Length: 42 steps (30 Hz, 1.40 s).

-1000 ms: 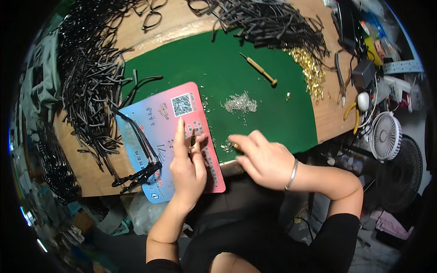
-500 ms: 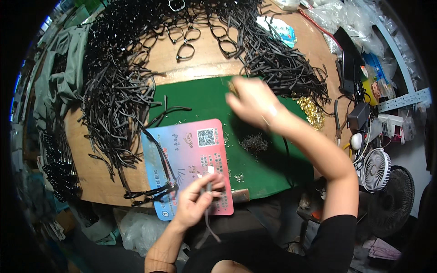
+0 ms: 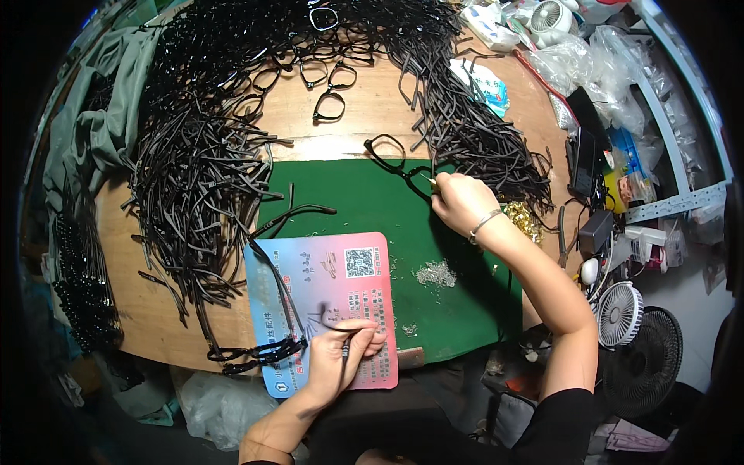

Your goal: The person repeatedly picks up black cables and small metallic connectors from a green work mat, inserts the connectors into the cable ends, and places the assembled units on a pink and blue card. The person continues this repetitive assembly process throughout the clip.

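Note:
My left hand [image 3: 345, 358] is closed in a pinch over a pink and blue printed card [image 3: 368, 310], holding a dark eyeglass temple [image 3: 332, 321] whose curved end sticks out. At the far right of the green mat [image 3: 465, 310], my right hand [image 3: 466, 203] grips a thin pointed tool [image 3: 431, 181] with a yellowish part at the fingers. Its tip is by the black eyeglass front [image 3: 387, 151], which lies across the mat's far edge; the hand partly covers one rim. Folded black glasses parts [image 3: 263, 353] rest at the card's left edge.
Small silvery screws [image 3: 436, 273] lie piled on the mat. Golden small parts [image 3: 524, 221] sit beyond my right wrist. Heaps of dark temples flank the mat at left [image 3: 194, 178] and right [image 3: 496, 139]. Loose eyeglass fronts [image 3: 329, 107] lie behind. Pliers-like handles [image 3: 562, 232] and a white fan [image 3: 620, 314] are at right.
My right hand has moved right and slightly nearer. A black eyeglass front now lies beside it at the mat's far edge. The temple in my left hand has turned from pointing down to pointing up.

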Available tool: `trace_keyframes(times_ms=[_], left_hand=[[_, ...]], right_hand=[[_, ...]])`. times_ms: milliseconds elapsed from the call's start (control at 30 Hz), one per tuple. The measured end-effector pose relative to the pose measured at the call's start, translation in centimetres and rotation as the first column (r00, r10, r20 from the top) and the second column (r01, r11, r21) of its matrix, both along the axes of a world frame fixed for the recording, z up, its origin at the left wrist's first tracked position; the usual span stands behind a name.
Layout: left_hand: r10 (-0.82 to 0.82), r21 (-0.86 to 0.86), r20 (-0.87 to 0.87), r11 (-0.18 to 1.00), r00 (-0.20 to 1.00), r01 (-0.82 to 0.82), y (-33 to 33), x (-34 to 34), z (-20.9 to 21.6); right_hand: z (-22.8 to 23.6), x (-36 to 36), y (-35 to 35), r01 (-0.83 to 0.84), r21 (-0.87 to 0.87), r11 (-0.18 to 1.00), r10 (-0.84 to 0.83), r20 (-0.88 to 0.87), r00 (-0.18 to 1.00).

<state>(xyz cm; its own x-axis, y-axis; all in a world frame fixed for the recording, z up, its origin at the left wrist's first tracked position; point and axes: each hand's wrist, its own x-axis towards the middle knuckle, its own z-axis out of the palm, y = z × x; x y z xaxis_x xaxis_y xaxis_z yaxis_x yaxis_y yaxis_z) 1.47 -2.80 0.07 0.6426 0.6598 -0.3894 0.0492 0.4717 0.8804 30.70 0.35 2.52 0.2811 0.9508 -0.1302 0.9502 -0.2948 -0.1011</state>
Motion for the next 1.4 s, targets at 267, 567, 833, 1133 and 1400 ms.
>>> trace_keyframes(times_ms=[267,567,833,1133,1400], left_hand=[[-0.027,0.746,-0.414,0.562,0.91,0.357,-0.2,1.3,-0.2],[0.086,0.781,-0.27,0.601,0.959,0.166,-0.4,-0.9,-1.7],[0.168,0.406,-0.19,0.911,0.967,-0.078,-0.2,-0.1,0.1],[0.148,0.445,-0.179,0.894,0.973,-0.054,-1.5,1.0,-1.8],[0.174,0.631,-0.208,0.776,0.962,-0.004,-1.7,1.6,-2.0]], right_hand=[[-1.3,-3.9,8.4,-0.054,0.027,0.998,0.05,0.147,0.988],[5.7,-4.8,-3.2,-0.144,0.081,0.986,0.158,-0.722,0.674],[-1.5,-13.8,-16.1,-0.464,0.345,0.816,0.576,-0.411,0.706],[-2.5,-13.4,-15.9,-0.455,0.348,0.82,0.571,-0.547,0.612],[-2.2,-12.2,-16.3,-0.412,0.326,0.851,0.519,-0.643,0.563]])
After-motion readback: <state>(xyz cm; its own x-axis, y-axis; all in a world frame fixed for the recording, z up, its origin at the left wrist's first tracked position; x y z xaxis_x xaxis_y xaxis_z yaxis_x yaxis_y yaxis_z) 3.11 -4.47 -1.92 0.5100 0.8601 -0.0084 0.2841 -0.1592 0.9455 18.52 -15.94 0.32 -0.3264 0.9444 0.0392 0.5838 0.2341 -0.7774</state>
